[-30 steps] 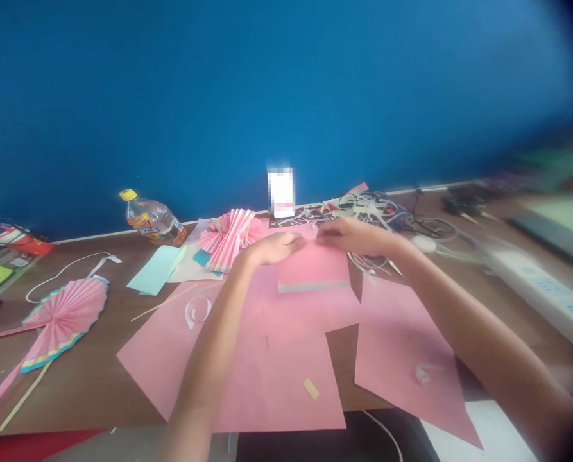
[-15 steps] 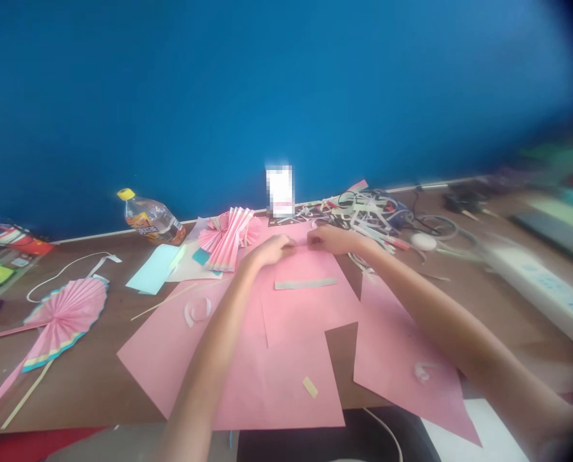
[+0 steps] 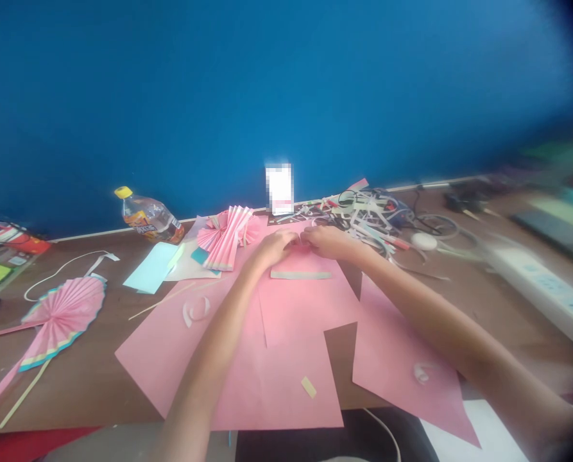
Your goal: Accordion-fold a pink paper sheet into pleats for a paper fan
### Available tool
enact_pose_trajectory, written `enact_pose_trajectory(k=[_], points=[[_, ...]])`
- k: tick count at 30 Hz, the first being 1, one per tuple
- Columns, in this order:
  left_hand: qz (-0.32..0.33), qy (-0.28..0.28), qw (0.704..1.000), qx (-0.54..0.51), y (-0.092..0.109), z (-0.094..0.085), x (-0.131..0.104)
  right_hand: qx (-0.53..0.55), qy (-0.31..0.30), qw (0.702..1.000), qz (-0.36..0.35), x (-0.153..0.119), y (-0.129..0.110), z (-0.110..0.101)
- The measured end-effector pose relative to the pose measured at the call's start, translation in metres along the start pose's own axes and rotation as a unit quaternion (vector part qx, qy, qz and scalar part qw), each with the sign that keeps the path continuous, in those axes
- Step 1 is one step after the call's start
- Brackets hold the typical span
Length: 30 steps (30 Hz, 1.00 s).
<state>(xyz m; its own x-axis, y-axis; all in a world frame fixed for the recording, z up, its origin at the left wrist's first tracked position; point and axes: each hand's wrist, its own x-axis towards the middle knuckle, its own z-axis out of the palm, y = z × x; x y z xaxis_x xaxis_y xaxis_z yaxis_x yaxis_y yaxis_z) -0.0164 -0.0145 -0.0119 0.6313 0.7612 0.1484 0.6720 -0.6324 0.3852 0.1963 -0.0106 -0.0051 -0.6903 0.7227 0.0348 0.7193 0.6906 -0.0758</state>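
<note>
My left hand and my right hand meet close together at the far part of the pink paper. The fingers of both are bent in a pinch on pink paper; the exact grip is too small to make out. Just below the hands, a pale grey-green strip runs across the pink surface. More pink sheets lie beneath and around. To the left of my left hand stands a pleated pink paper fan, with a pale blue folded paper beside it.
A drink bottle leans at the back left. Another pink fan lies on the left of the brown table. Tangled paper strips and cables heap up at the back right, near a white power strip.
My hands have drawn closer together, the right one moving left and slightly nearer. The pale strip has shifted a little left and away from me.
</note>
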Motion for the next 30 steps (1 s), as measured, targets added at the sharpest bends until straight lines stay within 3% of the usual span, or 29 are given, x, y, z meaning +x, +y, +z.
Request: enact_pose_trajectory(k=[9,22,30], points=[[0.017,-0.069,0.996,0.057,0.005,-0.013,0.001,0.115,-0.033,0.993,0.006,-0.004,-0.002,-0.014],[0.01,-0.054,0.998,0.044,0.0,-0.006,-0.001,0.112,-0.037,0.991,0.065,-0.004,-0.004,-0.01],[0.013,-0.058,0.995,0.085,0.006,-0.008,-0.001,0.09,-0.016,0.995,0.049,0.001,0.0,0.002]])
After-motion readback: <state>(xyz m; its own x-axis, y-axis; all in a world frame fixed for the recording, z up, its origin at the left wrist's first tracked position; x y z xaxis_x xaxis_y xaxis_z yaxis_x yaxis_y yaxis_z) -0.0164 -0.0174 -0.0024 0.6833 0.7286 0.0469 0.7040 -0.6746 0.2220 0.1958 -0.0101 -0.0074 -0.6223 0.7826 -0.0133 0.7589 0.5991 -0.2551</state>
